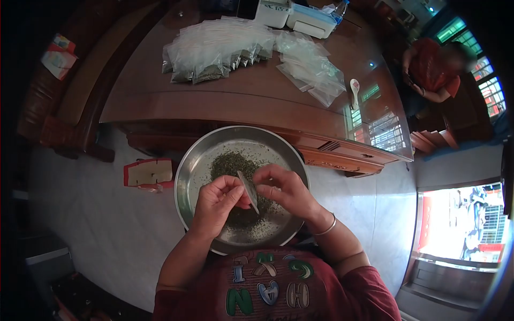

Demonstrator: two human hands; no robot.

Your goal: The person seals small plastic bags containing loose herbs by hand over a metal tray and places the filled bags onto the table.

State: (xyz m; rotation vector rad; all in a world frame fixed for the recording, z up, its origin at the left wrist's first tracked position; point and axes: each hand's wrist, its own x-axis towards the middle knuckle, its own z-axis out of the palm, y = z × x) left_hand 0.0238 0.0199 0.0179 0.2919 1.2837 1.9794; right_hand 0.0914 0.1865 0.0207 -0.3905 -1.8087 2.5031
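A wide steel pan (184,182) sits right in front of me, with a heap of dried green herb flakes (233,163) spread over its bottom. Above the heap, my left hand (219,203) pinches a small plastic bag (248,193), seen almost edge-on. My right hand (286,190) is beside the bag's right face, its fingers curled together. Whether those fingertips hold flakes or touch the bag cannot be made out. A bracelet circles the right wrist.
On the wooden table (241,104) lie a pile of filled clear bags (214,51), flat empty-looking bags (313,64), a spoon (354,93) and plastic boxes (310,21). A red-edged paper bag (150,174) stands on the floor. Another person (436,69) sits at right.
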